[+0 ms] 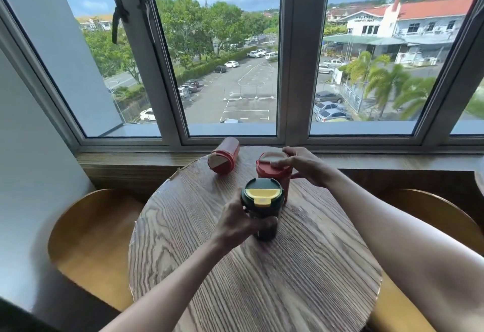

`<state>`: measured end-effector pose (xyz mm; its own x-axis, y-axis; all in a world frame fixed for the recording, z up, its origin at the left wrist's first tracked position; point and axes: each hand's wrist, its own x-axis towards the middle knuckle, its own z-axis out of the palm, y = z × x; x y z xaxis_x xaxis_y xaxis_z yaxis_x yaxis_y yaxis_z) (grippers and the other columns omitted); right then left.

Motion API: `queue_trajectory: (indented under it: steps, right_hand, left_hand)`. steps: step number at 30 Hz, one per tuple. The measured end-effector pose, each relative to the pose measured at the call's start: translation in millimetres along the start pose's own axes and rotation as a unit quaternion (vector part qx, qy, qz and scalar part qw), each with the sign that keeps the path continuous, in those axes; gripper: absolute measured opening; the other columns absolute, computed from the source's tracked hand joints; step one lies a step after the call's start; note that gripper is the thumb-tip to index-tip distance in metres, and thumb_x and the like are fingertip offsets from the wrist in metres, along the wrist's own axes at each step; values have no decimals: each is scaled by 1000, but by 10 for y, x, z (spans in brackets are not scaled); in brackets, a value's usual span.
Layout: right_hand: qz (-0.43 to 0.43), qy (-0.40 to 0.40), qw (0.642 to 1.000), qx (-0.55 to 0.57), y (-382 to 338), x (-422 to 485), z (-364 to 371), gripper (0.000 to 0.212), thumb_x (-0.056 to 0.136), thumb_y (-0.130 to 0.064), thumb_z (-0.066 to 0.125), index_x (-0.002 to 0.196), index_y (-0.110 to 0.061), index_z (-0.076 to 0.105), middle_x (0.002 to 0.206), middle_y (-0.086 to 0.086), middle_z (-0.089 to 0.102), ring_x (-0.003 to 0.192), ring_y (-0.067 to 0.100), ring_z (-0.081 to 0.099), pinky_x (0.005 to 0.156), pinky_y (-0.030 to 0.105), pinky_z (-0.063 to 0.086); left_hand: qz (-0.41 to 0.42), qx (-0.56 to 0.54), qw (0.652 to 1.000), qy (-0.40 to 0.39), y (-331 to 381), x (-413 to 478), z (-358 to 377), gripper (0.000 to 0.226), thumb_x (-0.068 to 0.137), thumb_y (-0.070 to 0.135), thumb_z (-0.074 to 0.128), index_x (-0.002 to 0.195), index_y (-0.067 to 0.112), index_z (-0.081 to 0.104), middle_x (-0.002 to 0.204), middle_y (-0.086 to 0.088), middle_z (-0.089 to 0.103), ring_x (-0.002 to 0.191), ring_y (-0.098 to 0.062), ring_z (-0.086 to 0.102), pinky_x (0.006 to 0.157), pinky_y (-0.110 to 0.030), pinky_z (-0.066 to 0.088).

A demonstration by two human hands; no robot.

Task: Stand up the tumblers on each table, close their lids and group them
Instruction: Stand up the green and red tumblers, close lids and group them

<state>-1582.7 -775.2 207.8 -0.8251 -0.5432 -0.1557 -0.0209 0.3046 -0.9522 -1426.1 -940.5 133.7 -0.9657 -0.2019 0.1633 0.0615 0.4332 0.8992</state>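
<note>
Round wood-grain table (262,279) sits right up against a window sill (131,159), w/ big window panes (230,56) behind showing a car park, trees and red-roofed bldgs. Two curved wooden chairs flank the table: one on the left (86,229), one on the right (429,214). Table edge looks chipped at the far left rim.

Three tumblers on the table. Green tumbler (262,208) w/ yellow flip lid stands upright near the centre; left hand (241,224) is wrapped round its body from the left, fingers curled closed on it. Just behind and touching or nearly touching it, a red tumbler (273,172) stands upright; right hand (301,164) rests on its lid, fingers bent over the top and thumb down the right side, gripping. A second red tumbler (224,155) lies on its side at the far edge, lid end toward the camera, apart from the other two.

Hard to tell: whether the upright red lid's flap is fully shut, since fingers cover part of it. Green tumbler's lower body is blurred and partly hidden by the left hand. Right chair is cut off by the arm and frame edge.
</note>
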Motion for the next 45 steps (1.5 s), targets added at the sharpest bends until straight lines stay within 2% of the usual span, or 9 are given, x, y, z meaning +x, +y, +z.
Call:
queue_trajectory:
  steps: [4,12,16,20,24,29,34,38,45]
  right_hand:
    - [5,-23,1000,9,9,36,-4,14,82,-16,73,91,-20,62,93,2,64,92,18,58,86,39,47]
    - [42,-73,996,9,8,98,-47,35,83,-19,72,114,-14,57,109,7,60,101,19,56,84,35,46]
    - [52,-82,995,12,32,117,-63,61,76,-26,76,129,-9,50,116,10,61,102,19,58,86,35,46]
    - [50,-75,995,39,96,157,-57,65,70,-28,79,129,-16,53,129,13,62,112,22,62,89,37,48]
    - [53,-69,994,65,137,199,-78,62,69,-25,83,126,-19,58,129,8,63,118,22,61,87,37,52]
    - [65,-82,991,84,160,179,-51,53,83,-14,71,132,-14,51,114,4,68,99,13,64,85,30,46]
    - [58,-84,989,104,261,241,-52,51,83,-14,71,131,-16,52,107,-1,69,96,11,62,83,29,44]
    - [61,-95,987,118,293,270,-75,28,84,-12,70,106,-24,57,93,-6,68,88,6,62,75,26,42]
    - [60,-93,986,121,262,225,-41,58,81,-17,74,133,-15,49,121,7,68,105,14,62,87,31,43]
  left_hand:
    - [-4,-10,1000,-9,-30,20,2,85,49,44,90,122,19,55,111,2,71,103,-14,67,88,-36,58]
    - [-22,-6,997,-78,-133,60,-28,91,52,41,92,131,25,52,124,7,65,117,-11,60,99,-32,51]
    - [-8,190,959,-209,-339,191,-332,104,62,26,77,152,16,26,151,-3,37,142,-17,31,119,-31,25]
    - [-18,285,957,-56,-329,527,-706,60,75,-5,54,132,11,49,127,-12,57,123,-26,53,104,-31,42]
    - [35,335,938,82,-252,1050,-844,51,81,2,64,130,9,51,126,-17,54,117,-33,54,95,-38,47]
    - [11,397,916,50,-356,1570,-803,68,78,18,75,137,22,42,136,-13,38,126,-39,39,98,-52,49]
    - [20,388,921,26,-585,1748,-765,72,75,21,79,138,23,43,134,-16,45,117,-42,54,91,-57,54]
    - [71,379,920,64,-611,1731,-725,67,74,18,81,134,16,51,129,-14,51,111,-40,61,89,-53,57]
    - [76,404,912,16,-200,1657,-813,72,72,23,81,138,14,54,120,-13,57,105,-39,64,90,-45,53]
